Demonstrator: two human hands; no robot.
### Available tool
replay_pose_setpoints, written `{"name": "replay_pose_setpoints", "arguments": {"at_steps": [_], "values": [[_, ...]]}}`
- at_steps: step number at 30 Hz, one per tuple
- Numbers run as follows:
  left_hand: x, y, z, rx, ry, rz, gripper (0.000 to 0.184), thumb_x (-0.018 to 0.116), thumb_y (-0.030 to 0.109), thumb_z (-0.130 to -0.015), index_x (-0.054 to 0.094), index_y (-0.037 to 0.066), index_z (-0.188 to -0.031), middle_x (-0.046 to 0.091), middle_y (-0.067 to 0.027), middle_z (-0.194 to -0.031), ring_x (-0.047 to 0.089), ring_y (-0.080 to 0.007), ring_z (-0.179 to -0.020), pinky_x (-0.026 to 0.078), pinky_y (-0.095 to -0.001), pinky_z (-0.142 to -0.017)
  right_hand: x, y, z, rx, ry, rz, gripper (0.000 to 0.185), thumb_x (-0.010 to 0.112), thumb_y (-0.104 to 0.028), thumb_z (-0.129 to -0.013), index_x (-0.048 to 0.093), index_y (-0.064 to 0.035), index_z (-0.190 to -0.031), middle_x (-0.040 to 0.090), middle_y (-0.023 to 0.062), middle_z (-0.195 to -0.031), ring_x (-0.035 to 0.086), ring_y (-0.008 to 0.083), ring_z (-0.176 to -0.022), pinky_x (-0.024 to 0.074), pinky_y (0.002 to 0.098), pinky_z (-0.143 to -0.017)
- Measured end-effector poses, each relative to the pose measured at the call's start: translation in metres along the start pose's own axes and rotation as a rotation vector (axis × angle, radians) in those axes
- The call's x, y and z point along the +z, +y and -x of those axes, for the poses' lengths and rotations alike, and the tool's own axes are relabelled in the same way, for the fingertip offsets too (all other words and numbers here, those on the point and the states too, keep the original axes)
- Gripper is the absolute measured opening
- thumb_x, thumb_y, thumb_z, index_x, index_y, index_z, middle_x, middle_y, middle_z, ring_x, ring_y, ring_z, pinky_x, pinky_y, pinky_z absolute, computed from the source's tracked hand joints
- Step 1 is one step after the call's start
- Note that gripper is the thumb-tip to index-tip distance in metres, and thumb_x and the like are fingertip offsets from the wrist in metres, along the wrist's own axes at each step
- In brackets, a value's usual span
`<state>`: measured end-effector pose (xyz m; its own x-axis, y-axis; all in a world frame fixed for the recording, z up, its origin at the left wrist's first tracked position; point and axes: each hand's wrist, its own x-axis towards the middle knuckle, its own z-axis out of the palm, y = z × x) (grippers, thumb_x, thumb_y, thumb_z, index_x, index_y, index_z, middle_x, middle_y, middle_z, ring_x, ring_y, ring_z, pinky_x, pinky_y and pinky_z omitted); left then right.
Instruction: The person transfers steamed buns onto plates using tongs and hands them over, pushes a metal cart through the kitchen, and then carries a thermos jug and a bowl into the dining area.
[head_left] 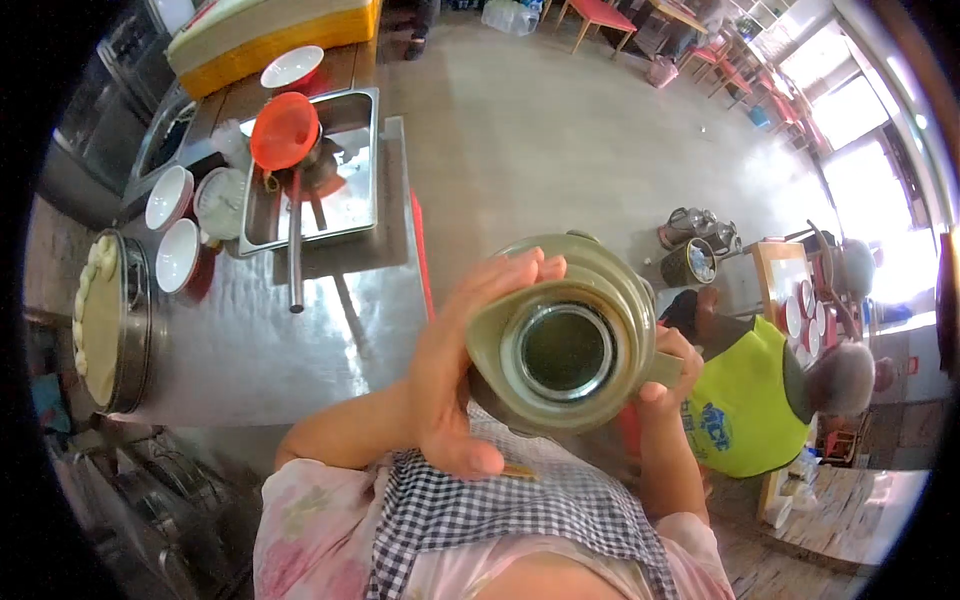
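Close below the camera I hold an olive-green thermos jug (480,330), its round mouth uncovered and facing up at me. The inside looks dark, and I cannot tell what it contains. My right hand (675,365) is wrapped round the handle on the jug's right side. Against the opposite side presses my left hand (440,375), fingers along the far side of the body and thumb pointing down toward the checked apron (450,510). Both hands carry the jug in front of my chest, to the right of the metal table (330,340).
A steel tray (345,205) on the table bears an orange strainer or bowl and a ladle handle (296,250). White-and-red bowls (178,255) and a steamer with pale dough pieces (105,330) stand left. At right, a person in a yellow vest (750,400) is near a table.
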<state>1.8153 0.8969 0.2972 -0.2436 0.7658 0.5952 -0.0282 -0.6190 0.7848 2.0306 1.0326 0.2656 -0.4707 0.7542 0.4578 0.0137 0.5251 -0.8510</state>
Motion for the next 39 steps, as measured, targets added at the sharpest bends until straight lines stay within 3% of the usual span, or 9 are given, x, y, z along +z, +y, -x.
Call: {"name": "replay_pose_setpoints", "arguments": {"at_steps": [9,14,23,25,26,27,28,32,39], "values": [[0.002,-0.068,-0.071,-0.009,0.034,-0.063,0.102,0.056,0.064,-0.073,0.019,-0.009,-0.135,0.031,-0.0251,-0.137,0.029,-0.0316,-0.129,0.021,-0.0437,-0.106,-0.028,0.065,-0.093,0.058,-0.061,-0.039,0.072,0.069,-0.07,-0.056,0.049,-0.0008,-0.063,0.048,0.0003,-0.06,0.042,0.0091,-0.052,0.0316,0.0242,-0.046],[0.003,-0.118,-0.126,-0.181,0.139,0.109,0.089,0.037,0.065,-0.084,0.028,-0.009,-0.133,0.04,-0.0211,-0.133,0.036,-0.0256,-0.127,0.026,-0.0387,-0.106,-0.055,0.136,-0.148,0.098,-0.086,-0.006,0.074,0.069,-0.071,-0.056,0.05,0.0004,-0.065,0.047,-0.0004,-0.061,0.043,0.0101,-0.056,0.0349,0.0253,-0.05],[-0.197,-0.246,-0.2,-0.273,1.375,0.48,0.039,0.046,0.037,-0.091,0.049,0.0,-0.102,0.058,-0.0147,-0.094,0.058,-0.0245,-0.088,0.049,-0.0378,-0.078,-0.084,0.214,-0.246,0.172,-0.161,0.074,0.057,0.078,-0.048,-0.057,0.049,0.0003,-0.065,0.041,-0.0023,-0.059,0.04,0.0095,-0.057,0.0339,0.0268,-0.05],[-0.289,-0.282,-0.182,-0.101,1.238,0.484,0.038,0.059,0.028,-0.084,0.044,0.002,-0.107,0.056,-0.0174,-0.09,0.057,-0.0264,-0.083,0.05,-0.0383,-0.077,-0.094,0.237,-0.271,0.219,-0.168,0.103,0.054,0.078,-0.045,-0.057,0.05,0.0005,-0.066,0.044,-0.0015,-0.06,0.041,0.0098,-0.057,0.0355,0.0269,-0.051],[-0.324,-0.291,-0.172,-0.149,1.164,0.111,0.043,0.062,0.021,-0.081,0.044,0.003,-0.115,0.057,-0.0153,-0.092,0.057,-0.0236,-0.084,0.05,-0.0359,-0.075,-0.1,0.249,-0.278,0.248,-0.128,0.13,0.052,0.079,-0.043,-0.056,0.051,0.0006,-0.066,0.045,-0.001,-0.06,0.042,0.01,-0.058,0.0363,0.027,-0.051],[-0.325,-0.274,-0.184,-0.304,0.944,-0.905,0.047,0.064,0.018,-0.08,0.041,0.005,-0.119,0.054,-0.0105,-0.08,0.054,-0.0187,-0.07,0.05,-0.0314,-0.061,-0.104,0.265,-0.283,0.274,-0.099,0.212,0.047,0.078,-0.037,-0.056,0.057,0.0019,-0.07,0.053,0.0026,-0.062,0.048,0.0128,-0.058,0.0405,0.0282,-0.054],[-0.347,-0.272,-0.202,-0.297,0.851,-1.155,0.047,0.063,0.018,-0.08,0.041,0.005,-0.119,0.054,-0.0107,-0.081,0.054,-0.0189,-0.07,0.05,-0.0316,-0.062,-0.107,0.263,-0.283,0.267,-0.062,0.306,0.044,0.078,-0.034,-0.056,0.06,0.0019,-0.074,0.057,0.0057,-0.065,0.051,0.0148,-0.059,0.0424,0.0289,-0.057],[-0.402,-0.295,-0.276,-0.331,1.016,-0.3,0.045,0.061,0.017,-0.08,0.041,0.004,-0.119,0.054,-0.0116,-0.084,0.054,-0.0198,-0.074,0.05,-0.0323,-0.064,-0.088,0.26,-0.324,0.402,0.065,0.403,0.045,0.08,-0.034,-0.055,0.061,0.0009,-0.077,0.058,0.0126,-0.067,0.052,0.021,-0.058,0.0426,0.0331,-0.058],[-0.249,-0.45,-0.308,-0.994,0.604,-0.21,0.043,0.057,0.016,-0.082,0.042,0.002,-0.119,0.053,-0.0131,-0.091,0.053,-0.0215,-0.079,0.049,-0.0334,-0.067,-0.082,0.29,-0.416,0.466,0.166,0.38,0.042,0.08,-0.03,-0.061,0.057,0.0018,-0.073,0.05,0.0091,-0.059,0.043,0.0137,-0.056,0.0394,0.0308,-0.053]]}}
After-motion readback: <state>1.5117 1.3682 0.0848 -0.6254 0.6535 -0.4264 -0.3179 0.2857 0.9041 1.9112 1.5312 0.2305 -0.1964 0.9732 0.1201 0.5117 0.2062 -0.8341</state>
